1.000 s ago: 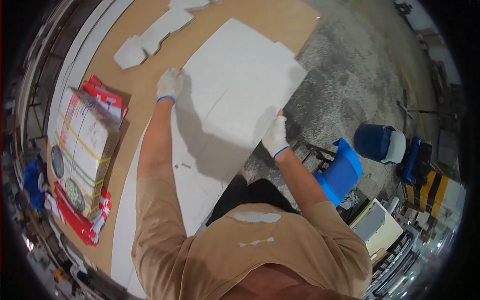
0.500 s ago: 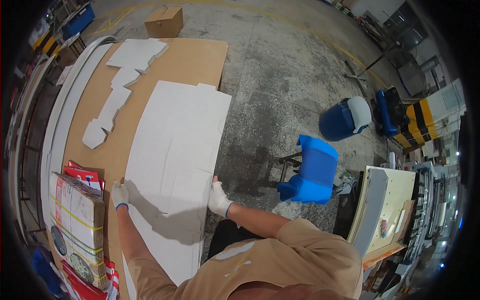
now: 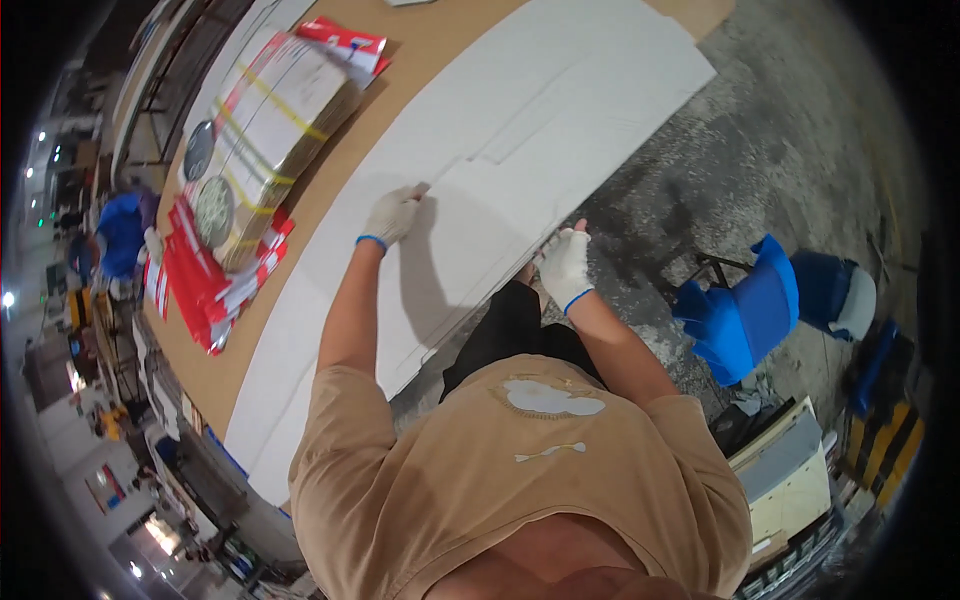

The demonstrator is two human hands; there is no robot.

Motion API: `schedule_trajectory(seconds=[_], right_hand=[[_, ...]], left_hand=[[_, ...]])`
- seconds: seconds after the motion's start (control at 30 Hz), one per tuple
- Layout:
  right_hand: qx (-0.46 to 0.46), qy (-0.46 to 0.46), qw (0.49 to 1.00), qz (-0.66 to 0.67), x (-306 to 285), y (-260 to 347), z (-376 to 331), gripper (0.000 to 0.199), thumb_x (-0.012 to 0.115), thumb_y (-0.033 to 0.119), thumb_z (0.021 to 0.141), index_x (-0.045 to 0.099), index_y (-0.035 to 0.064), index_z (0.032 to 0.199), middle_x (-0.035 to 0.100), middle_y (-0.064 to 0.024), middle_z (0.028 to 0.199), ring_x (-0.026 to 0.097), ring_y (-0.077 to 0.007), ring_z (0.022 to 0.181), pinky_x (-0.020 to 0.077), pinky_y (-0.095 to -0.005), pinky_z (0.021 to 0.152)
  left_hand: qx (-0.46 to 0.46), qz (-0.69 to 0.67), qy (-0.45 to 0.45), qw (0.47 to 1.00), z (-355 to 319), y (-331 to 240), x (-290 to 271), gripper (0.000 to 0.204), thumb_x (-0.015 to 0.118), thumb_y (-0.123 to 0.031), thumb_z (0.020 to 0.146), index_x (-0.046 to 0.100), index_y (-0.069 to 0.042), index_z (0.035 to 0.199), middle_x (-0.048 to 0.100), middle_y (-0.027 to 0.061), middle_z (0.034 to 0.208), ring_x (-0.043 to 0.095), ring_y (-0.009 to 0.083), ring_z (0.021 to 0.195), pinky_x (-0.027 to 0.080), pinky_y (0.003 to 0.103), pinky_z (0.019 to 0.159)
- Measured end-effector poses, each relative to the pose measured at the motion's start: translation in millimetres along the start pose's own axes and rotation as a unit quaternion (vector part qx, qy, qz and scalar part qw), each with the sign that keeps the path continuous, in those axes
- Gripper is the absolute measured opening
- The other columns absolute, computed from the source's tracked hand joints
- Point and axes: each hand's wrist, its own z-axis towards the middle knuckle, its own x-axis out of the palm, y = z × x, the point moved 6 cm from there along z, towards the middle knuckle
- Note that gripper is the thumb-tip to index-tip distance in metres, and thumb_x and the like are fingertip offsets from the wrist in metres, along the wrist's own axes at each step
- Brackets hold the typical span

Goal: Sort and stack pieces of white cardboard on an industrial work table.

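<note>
A large white cardboard sheet (image 3: 600, 90) with cut or crease lines lies along the brown board-topped table (image 3: 408, 62). Over the middle of the sheet is my left hand (image 3: 393, 217), in a white knitted glove with a blue cuff. Its fingers are drawn together and cast a shadow on the sheet; whatever is between them is hidden. At the sheet's right edge, my right hand (image 3: 565, 264), gloved alike, has its fingers curled at the border with the thumb pointing away from me. The undersides of those fingers are hidden.
Left of the sheet sits a strapped package (image 3: 290, 100) with two round discs, beside red-and-white plastic wrappers (image 3: 200, 285). To the right stand a blue-draped stool (image 3: 745, 315) and a blue barrel (image 3: 825, 290). A pale panel (image 3: 790, 480) stands at lower right.
My view has turned and shifted nearer my body. My left hand has gone from the sheet's left edge to over its middle. My right hand is still at the right edge.
</note>
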Motion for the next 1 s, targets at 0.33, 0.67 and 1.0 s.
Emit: schedule_trajectory(seconds=[0.33, 0.67, 1.0], right_hand=[[-0.107, -0.013, 0.994, -0.02, 46, -12, -20, 0.07, 0.028, 0.061, 0.087, 0.035, 0.0081, 0.132, 0.038, -0.0088, 0.133, 0.035, -0.0262, 0.122, 0.0244, -0.0381, 0.104], [-0.162, 0.029, 0.986, -0.023, 18, 2, -10, 0.07, 0.023, 0.062, 0.087, 0.034, 0.011, 0.133, 0.036, -0.0096, 0.136, 0.034, -0.0281, 0.124, 0.0259, -0.043, 0.103], [-0.133, 0.096, 0.986, 0.018, 48, -37, -47, 0.072, 0.022, 0.065, 0.086, 0.034, 0.013, 0.134, 0.036, -0.0055, 0.137, 0.033, -0.0257, 0.125, 0.024, -0.0404, 0.105]], left_hand=[[0.074, 0.075, -0.002, 0.994, -29, -20, 8, 0.027, 0.048, -0.024, 0.079, 0.062, -0.003, 0.09, 0.061, 0.0205, 0.09, 0.058, 0.0363, 0.086, 0.045, 0.043, 0.077], [0.126, -0.018, 0.005, 0.992, -19, -25, 6, 0.032, 0.043, -0.022, 0.08, 0.061, -0.005, 0.1, 0.061, 0.0214, 0.092, 0.058, 0.0371, 0.087, 0.045, 0.043, 0.079], [0.13, 0.08, 0.015, 0.988, -26, -33, 13, 0.03, 0.046, -0.024, 0.08, 0.06, -0.004, 0.097, 0.061, 0.0208, 0.093, 0.057, 0.0377, 0.087, 0.044, 0.042, 0.078]])
